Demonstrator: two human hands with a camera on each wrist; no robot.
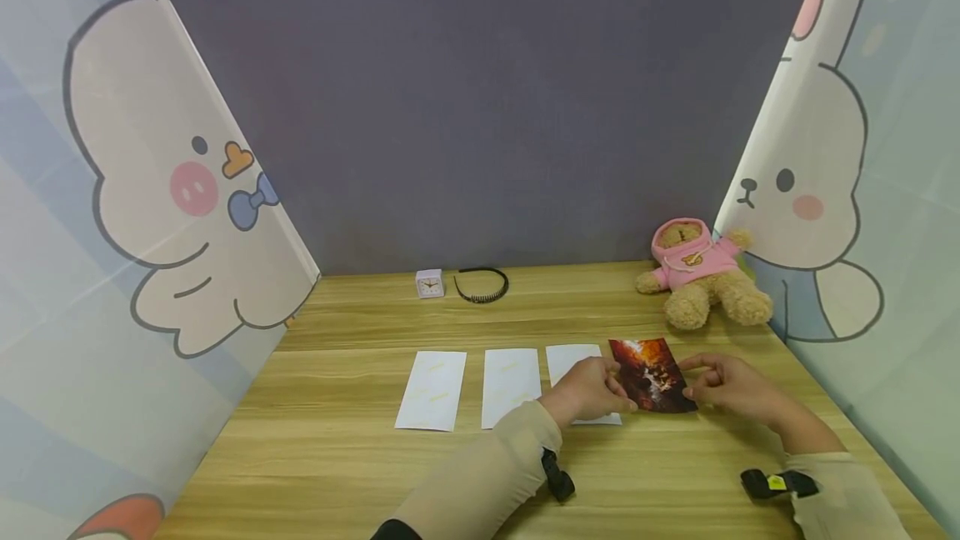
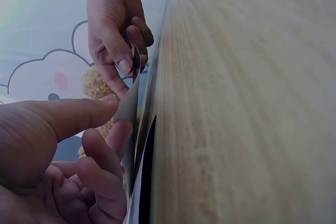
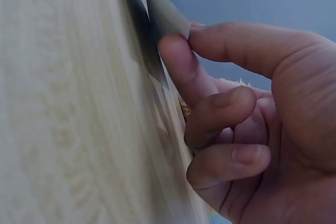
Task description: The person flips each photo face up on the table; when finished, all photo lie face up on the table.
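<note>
A glossy picture sheet [image 1: 651, 375] in dark red, orange and black is held by both hands over the right part of the table. My left hand [image 1: 592, 388] pinches its left edge between thumb and finger, above the third of three white cards [image 1: 573, 354]. At the opposite edge, my right hand [image 1: 731, 387] pinches the sheet near its lower right corner. The right wrist view shows thumb and index finger on the sheet's corner [image 3: 167, 17], the other fingers curled. In the left wrist view the sheet [image 2: 127, 109] appears edge-on, slightly bent, just off the wood.
Two more white cards [image 1: 431, 390] [image 1: 511, 387] lie left of my left hand. Toward the back stand a small clock [image 1: 430, 283] and a black headband [image 1: 487, 298]. A teddy bear [image 1: 697, 269] in a pink hoodie leans at the back right. Printed cloth walls border the wooden table [image 1: 322, 473].
</note>
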